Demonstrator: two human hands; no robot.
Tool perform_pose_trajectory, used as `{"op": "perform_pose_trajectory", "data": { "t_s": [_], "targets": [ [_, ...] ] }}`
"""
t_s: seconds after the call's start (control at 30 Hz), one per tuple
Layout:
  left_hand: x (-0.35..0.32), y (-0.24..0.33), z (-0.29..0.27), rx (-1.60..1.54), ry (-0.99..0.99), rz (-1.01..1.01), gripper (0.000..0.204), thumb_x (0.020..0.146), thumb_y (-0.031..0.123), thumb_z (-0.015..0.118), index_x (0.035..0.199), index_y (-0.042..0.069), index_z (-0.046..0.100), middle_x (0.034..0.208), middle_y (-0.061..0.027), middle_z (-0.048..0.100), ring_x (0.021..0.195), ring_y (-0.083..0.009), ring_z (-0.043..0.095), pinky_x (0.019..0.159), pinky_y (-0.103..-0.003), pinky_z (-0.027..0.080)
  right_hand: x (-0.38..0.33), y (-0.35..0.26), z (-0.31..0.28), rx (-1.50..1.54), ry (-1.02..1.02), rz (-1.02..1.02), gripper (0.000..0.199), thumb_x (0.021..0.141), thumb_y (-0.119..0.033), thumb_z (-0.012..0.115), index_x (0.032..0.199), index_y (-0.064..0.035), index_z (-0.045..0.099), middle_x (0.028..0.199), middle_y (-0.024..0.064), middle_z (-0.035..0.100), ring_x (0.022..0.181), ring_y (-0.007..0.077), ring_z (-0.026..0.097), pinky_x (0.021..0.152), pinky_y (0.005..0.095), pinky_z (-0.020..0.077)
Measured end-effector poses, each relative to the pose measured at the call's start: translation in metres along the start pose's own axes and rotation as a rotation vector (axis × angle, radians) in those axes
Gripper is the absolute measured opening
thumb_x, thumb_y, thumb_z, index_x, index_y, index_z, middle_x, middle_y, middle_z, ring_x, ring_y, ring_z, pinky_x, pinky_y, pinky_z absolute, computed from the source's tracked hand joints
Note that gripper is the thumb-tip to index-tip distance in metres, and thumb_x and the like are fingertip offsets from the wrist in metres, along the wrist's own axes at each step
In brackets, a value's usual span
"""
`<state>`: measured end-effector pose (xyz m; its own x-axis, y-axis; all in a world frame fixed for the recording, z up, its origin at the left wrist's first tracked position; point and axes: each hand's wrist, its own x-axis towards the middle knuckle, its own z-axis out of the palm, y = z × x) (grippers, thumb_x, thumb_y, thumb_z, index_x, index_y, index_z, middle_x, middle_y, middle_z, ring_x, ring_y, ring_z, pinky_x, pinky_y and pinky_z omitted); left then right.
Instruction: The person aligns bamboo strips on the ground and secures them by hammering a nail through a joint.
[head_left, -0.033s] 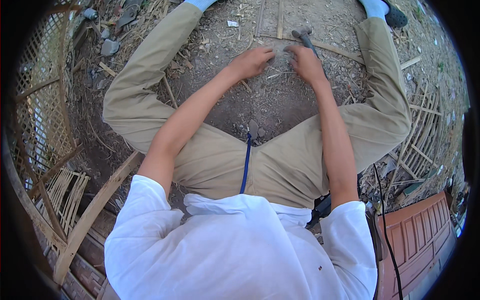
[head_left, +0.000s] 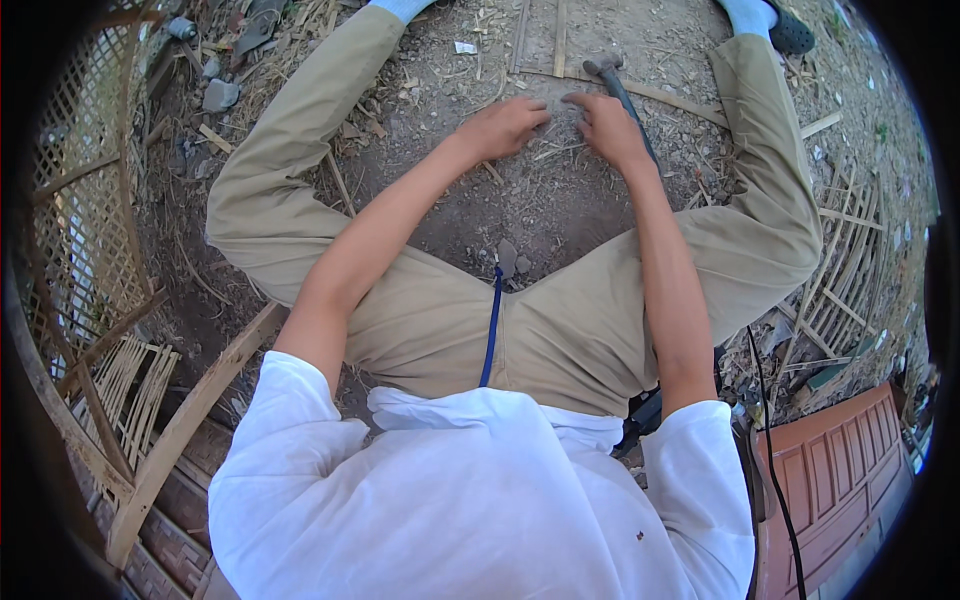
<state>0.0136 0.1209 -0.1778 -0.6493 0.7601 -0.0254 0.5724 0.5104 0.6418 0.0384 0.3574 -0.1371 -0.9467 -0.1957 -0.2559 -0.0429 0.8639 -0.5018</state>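
Head view: our left hand (head_left: 503,127) lies flat with spread fingers on the dirt ground (head_left: 560,210). Our right hand (head_left: 607,128) rests loosely curled beside the hammer (head_left: 618,88), gripping nothing.

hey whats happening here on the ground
A person sits on bare dirt with legs spread, both arms stretched forward. The left hand and right hand press down close together on thin bamboo strips lying in the dirt. A hammer lies just beyond the right hand. Woven lattice panels stand to the left.
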Motion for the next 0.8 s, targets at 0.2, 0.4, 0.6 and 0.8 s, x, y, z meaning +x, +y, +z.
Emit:
{"op": "perform_pose_trajectory", "data": {
  "t_s": [0.2,0.4,0.6,0.8],
  "targets": [
    [-0.018,0.016,-0.003,-0.082,-0.428,0.134,0.023,0.088,-0.001,0.070,0.110,0.002,0.070,0.111,-0.0136,0.068,0.111,-0.0359,0.067,0.093,-0.047,0.055,-0.016,0.015,0.007,-0.099,-0.242,-0.105,0.073,0.085,0.005,0.065,0.147,-0.0336,0.067,0.106,0.0153,0.075,0.096,0.0375,0.071,0.087,0.0482,0.0586],
    [-0.017,0.022,-0.015,-0.129,-0.533,-0.029,0.034,0.085,-0.005,0.067,0.118,0.004,0.071,0.126,-0.0121,0.070,0.118,-0.0336,0.066,0.099,-0.045,0.053,-0.045,-0.011,-0.005,-0.134,-0.886,-0.146,0.071,0.086,0.001,0.068,0.144,-0.0386,0.069,0.128,0.0169,0.076,0.117,0.0350,0.073,0.101,0.0474,0.0581],
    [-0.019,0.027,0.013,0.168,-0.057,0.214,0.062,0.087,-0.003,0.064,0.148,0.007,0.059,0.163,-0.0129,0.049,0.152,-0.0356,0.043,0.122,-0.045,0.044,-0.027,0.018,-0.004,-0.034,-0.138,-0.026,0.042,0.087,-0.001,0.069,0.123,-0.0161,0.081,0.119,0.0227,0.075,0.112,0.0399,0.072,0.103,0.0487,0.0566],
    [-0.040,0.067,0.027,0.014,-0.290,0.331,0.054,0.084,-0.001,0.066,0.138,0.001,0.065,0.162,-0.0148,0.050,0.154,-0.0355,0.043,0.117,-0.048,0.050,-0.023,0.023,0.010,-0.018,0.117,-0.116,0.035,0.087,0.004,0.065,0.120,0.0034,0.074,0.129,0.0260,0.065,0.121,0.0427,0.066,0.108,0.0502,0.0528]
  ]
}}
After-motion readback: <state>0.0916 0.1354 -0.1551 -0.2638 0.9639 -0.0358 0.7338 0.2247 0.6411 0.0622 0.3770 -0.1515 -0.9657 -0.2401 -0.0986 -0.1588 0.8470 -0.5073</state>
